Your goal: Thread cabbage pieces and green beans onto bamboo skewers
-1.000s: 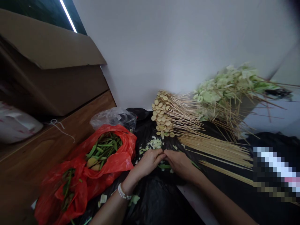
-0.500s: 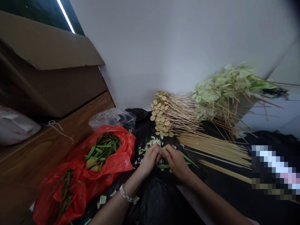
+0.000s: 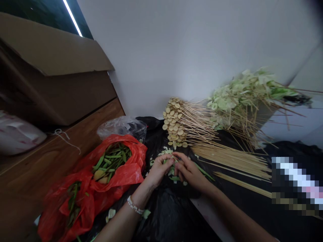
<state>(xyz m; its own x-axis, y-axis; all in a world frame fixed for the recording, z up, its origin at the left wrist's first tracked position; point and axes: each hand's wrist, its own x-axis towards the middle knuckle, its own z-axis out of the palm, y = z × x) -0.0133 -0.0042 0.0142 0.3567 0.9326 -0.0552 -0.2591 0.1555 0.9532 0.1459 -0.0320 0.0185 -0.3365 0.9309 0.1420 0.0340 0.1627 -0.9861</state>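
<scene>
My left hand (image 3: pixel 160 169), with a beaded bracelet at the wrist, pinches something small and pale green that I cannot clearly make out. Against it, my right hand (image 3: pixel 188 168) has its fingers closed around the same spot, its thumb and fingertips near the left thumb. Pale green scraps (image 3: pixel 165 151) and green pieces (image 3: pixel 174 178) lie on black plastic (image 3: pixel 169 215) behind and below the fingers. A long green strip (image 3: pixel 205 171) lies just right of my right hand. Loose bare skewers (image 3: pixel 234 159) are spread farther right.
Skewered round slices (image 3: pixel 174 122) and skewered pale leaves (image 3: pixel 234 92) rest by the white wall. Red bags (image 3: pixel 126 174) of green pods stand at left, beside a clear plastic bag (image 3: pixel 121 126). A cardboard box (image 3: pixel 58 90) and a white container (image 3: pixel 20 134) are farther left.
My hands have shifted their grip. The right fingers now reach over toward the left, and the left thumb points across to them. The view has moved very slightly.
</scene>
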